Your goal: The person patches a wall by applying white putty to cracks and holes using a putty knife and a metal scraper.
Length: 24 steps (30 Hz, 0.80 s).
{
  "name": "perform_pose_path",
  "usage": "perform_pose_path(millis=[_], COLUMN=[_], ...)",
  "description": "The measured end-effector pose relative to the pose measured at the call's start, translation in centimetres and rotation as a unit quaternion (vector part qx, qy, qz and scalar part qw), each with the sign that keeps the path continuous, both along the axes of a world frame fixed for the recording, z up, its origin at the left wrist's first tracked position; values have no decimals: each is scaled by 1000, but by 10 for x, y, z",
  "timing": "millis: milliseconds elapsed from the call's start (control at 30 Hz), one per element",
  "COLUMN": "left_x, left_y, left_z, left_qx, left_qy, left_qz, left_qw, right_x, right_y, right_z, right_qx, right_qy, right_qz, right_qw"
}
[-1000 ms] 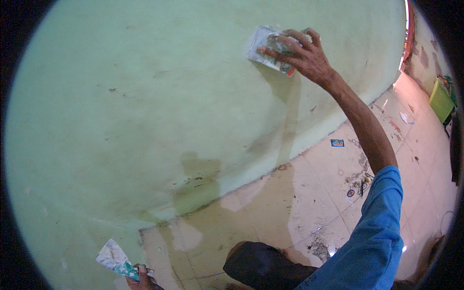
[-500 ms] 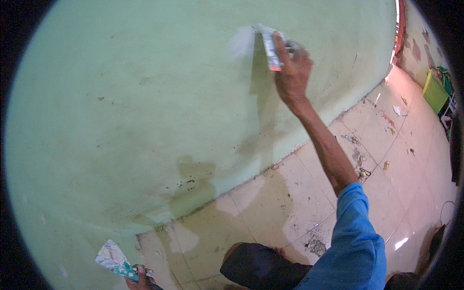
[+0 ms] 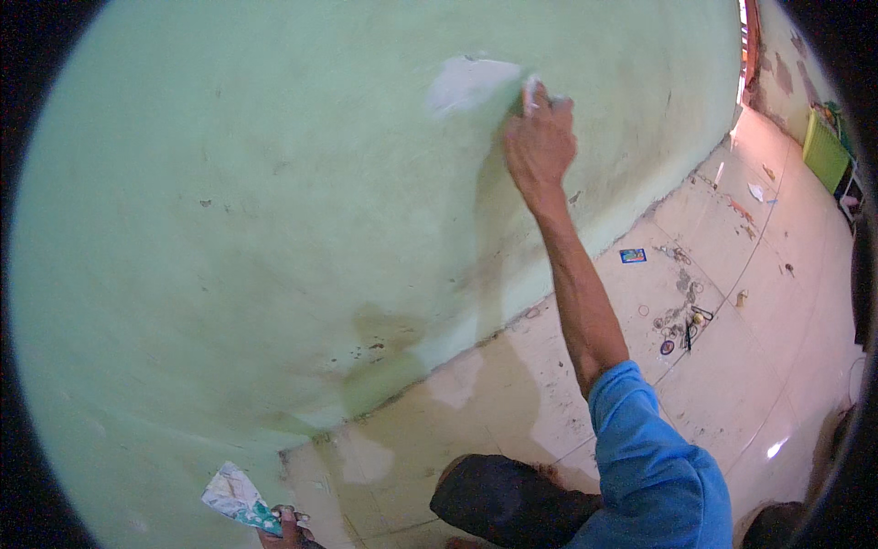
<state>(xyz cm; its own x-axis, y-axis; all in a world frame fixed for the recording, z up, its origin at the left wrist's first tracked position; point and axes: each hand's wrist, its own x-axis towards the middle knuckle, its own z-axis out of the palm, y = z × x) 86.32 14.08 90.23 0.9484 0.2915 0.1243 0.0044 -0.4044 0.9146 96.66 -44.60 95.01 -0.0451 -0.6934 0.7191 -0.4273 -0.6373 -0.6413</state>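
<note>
The scraper point(image 3: 531, 91), a small pale blade, sits flat against the green wall point(image 3: 238, 201), at the right edge of a fresh white patch point(image 3: 471, 80) of filler. The right hand point(image 3: 540, 142) is closed around it, fingers wrapped over its upper part so that only a sliver of the blade shows above the knuckles. The forearm runs down from the patch to a blue sleeve point(image 3: 654, 457).

Far below the patch, near the bottom of the wall, the left hand point(image 3: 288, 529) is mostly cut off by the picture's lower edge; its fingertips pinch a flat smeared board point(image 3: 236, 496), white with greenish stains, which tilts up and away from the hand. How tightly the rest of that hand is curled cannot be told.

The wall below the patch is marked with dark specks and a damp-looking brownish stain point(image 3: 380, 343) near its foot. The tiled floor point(image 3: 777, 274) to the right of the wall carries scattered litter, among it a small blue card point(image 3: 632, 255). A dark-clad knee point(image 3: 498, 499) rests on the floor beside the sleeve.
</note>
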Motion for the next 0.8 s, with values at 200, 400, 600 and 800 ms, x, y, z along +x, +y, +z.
perform_pose_path(millis=[200,400,600,800], left_x=[1,3,3,3], left_y=[0,7,12,8], left_z=[-2,-9,-7,-8], left_qx=[-7,-25,-6,-10], left_qy=[-4,-1,-1,-17], left_qz=[12,22,21,20], left_qw=[1000,999,1000,1000], right_x=[36,5,18,7], right_y=[70,85,9,18], right_z=[25,-15,-6,-50], right_qx=[-135,-179,-274,-298], right_qy=[-28,124,14,71], right_qz=[6,91,16,48], right_qw=[990,972,961,951])
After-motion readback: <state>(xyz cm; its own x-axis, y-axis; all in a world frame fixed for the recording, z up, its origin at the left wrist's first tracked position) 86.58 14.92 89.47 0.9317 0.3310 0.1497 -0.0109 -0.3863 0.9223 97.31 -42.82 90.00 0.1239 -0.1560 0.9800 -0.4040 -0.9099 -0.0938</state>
